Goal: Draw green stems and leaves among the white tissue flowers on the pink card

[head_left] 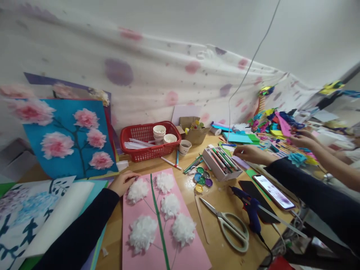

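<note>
Pink sheet (149,260) btm edge off-frame

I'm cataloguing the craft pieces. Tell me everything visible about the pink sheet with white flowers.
The pink sheet is paper or card by its look, lying flat on the wooden table, its near end out of frame. Five fluffy white flowers sit on it, joined by thin drawn stems; a green strip runs down its length. The left hand rests at its top left corner, touching one flower.

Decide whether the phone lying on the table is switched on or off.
On: the phone shows a lit screen with content, beside the blue glue gun.
</note>
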The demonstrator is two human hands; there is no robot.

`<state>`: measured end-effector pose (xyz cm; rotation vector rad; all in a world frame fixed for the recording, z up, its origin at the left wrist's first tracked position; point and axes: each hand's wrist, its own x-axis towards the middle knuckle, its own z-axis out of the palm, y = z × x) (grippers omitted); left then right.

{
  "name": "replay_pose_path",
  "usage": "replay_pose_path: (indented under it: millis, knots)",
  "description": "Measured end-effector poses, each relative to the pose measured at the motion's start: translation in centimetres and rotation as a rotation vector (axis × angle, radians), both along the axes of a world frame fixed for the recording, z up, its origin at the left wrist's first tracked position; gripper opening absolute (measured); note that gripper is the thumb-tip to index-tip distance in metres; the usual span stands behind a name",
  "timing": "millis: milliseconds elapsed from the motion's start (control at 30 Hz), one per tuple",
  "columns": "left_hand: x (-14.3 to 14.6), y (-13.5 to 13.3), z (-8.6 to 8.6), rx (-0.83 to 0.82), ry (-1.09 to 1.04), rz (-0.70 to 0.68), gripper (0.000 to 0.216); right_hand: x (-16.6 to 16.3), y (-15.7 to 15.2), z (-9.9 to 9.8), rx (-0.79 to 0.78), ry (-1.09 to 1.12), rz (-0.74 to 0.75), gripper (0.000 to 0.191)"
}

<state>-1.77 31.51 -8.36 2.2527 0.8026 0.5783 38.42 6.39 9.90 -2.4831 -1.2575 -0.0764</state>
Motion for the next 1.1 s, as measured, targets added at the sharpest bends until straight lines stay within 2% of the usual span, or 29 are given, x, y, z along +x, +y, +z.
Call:
replay_pose_path:
  millis: [167,333,467,633,933,1100]
  knots:
    - [0.2,-0.4,0.5,0.002,-0.03,0.035,0.036,4.1,2.7,-0.3,-0.321,0.084,0.126,0.012]
    - [0.2,-0.7,1.3,-0.005,-0.025,0.033,0.035,5.5,4.1,-1.8,-0.474,0.107,0.146,0.017]
    - [0.3,-0.8,1.3,-0.009,-0.029,0.036,0.035,5.8,4.7,-2.1,-0.555,0.115,0.15,0.026]
    - [0.3,-0.9,1.2,-0.004,-0.047,0.049,0.034,5.6,4.6,-1.5,-0.579,0.141,0.183,0.03]
    - [0.3,-0.8,1.2,-0.008,-0.074,0.054,0.032,5.5,3.4,-0.7,-0.511,0.203,0.24,0.033]
    - [0.4,-0.9,1.0,0.005,-0.121,0.108,0.038,5.5,3.3,-0.3,-0.46,0.177,0.314,0.033]
